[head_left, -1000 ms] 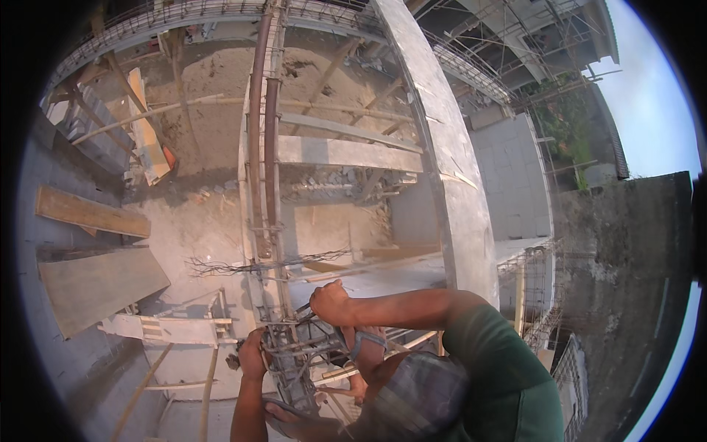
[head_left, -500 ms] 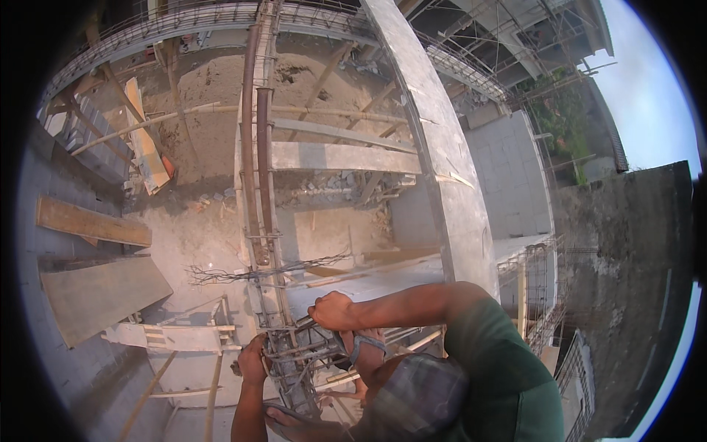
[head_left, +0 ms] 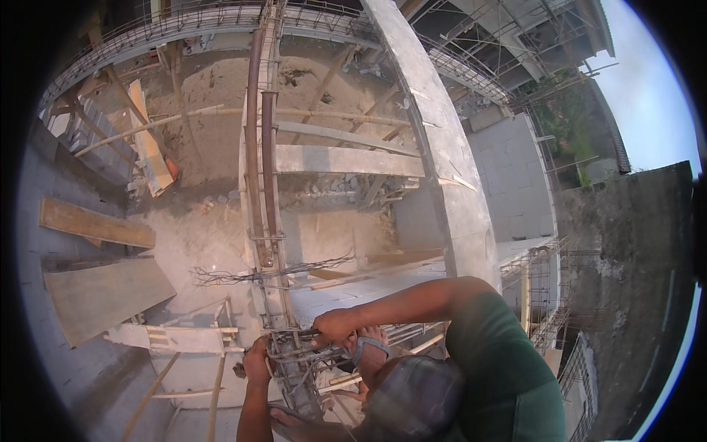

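A narrow steel rebar cage runs along the beam below me, with bent ties across its bars. My left hand is closed at the cage's left edge; what its fingers grip is hidden. Beside its wrist hangs a small dark lump that I cannot make out. On the cage's right side my right hand is closed around a dark metal rod, which lies across the top of the bars. A sandalled foot stands close to the right hand.
Loose tie wires lie across the beam ahead. Two brown pipes run along it beyond. A wide concrete beam stands to the right. Far below on the left are plywood boards and timber props; the drop is deep.
My right hand has moved down toward the cage, bringing the dark rod lower onto the bars. My left hand stays at the cage's left edge.
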{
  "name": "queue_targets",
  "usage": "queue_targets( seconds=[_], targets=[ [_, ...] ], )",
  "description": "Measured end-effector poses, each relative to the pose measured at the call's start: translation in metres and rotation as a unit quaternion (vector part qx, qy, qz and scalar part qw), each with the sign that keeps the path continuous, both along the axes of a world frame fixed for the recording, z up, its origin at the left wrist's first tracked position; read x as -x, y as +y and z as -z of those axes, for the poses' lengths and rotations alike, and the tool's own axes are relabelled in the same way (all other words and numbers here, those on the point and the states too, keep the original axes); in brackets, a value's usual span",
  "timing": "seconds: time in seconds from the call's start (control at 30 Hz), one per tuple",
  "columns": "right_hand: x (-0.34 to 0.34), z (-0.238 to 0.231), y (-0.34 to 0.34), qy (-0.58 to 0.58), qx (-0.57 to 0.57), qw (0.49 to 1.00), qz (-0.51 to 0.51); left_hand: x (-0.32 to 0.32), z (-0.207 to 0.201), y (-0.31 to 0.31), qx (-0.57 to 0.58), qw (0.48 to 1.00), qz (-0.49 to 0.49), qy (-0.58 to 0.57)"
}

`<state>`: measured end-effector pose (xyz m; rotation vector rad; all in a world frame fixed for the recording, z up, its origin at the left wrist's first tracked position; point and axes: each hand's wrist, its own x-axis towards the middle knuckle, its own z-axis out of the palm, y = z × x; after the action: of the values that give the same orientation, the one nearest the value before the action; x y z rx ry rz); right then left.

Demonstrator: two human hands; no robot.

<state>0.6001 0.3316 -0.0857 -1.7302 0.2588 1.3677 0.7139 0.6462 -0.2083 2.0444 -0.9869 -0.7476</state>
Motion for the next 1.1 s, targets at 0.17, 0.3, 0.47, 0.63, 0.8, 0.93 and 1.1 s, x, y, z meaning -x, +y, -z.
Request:
queue_targets(
  seconds=[0.17, 0.3, 0.47, 0.63, 0.8, 0.93, 1.1],
  targets=[
    [0.006, -0.034, 0.027, -0.12, 0.17, 0.975, -0.083, -0.002, -0.001, 0.002, 0.036, 0.999, -0.002, 0.016],
    [-0.001, -0.016, 0.013, -0.079, 0.08, 0.992, -0.06, -0.002, -0.005, 0.0, 0.028, 0.999, -0.016, 0.04],
    [0.0, 0.02, -0.012, 0.185, -0.032, 0.969, 0.159, -0.003, -0.005, 0.0, 0.032, 0.998, -0.022, 0.048],
    [-0.006, 0.037, -0.029, 0.372, -0.187, 0.886, 0.205, -0.002, -0.003, 0.006, -0.024, 1.0, 0.006, -0.001],
    [-0.035, 0.022, -0.034, 0.201, -0.034, 0.975, -0.091, -0.005, -0.008, -0.001, -0.001, 1.0, -0.001, -0.016],
    [-0.024, -0.001, -0.011, -0.168, 0.191, 0.945, -0.207, -0.008, -0.013, -0.003, 0.011, 1.0, 0.016, 0.0],
    [0.01, -0.001, 0.028, -0.407, 0.36, 0.792, -0.279, -0.01, -0.002, 0.003, 0.017, 1.0, 0.018, 0.011]
  ],
)
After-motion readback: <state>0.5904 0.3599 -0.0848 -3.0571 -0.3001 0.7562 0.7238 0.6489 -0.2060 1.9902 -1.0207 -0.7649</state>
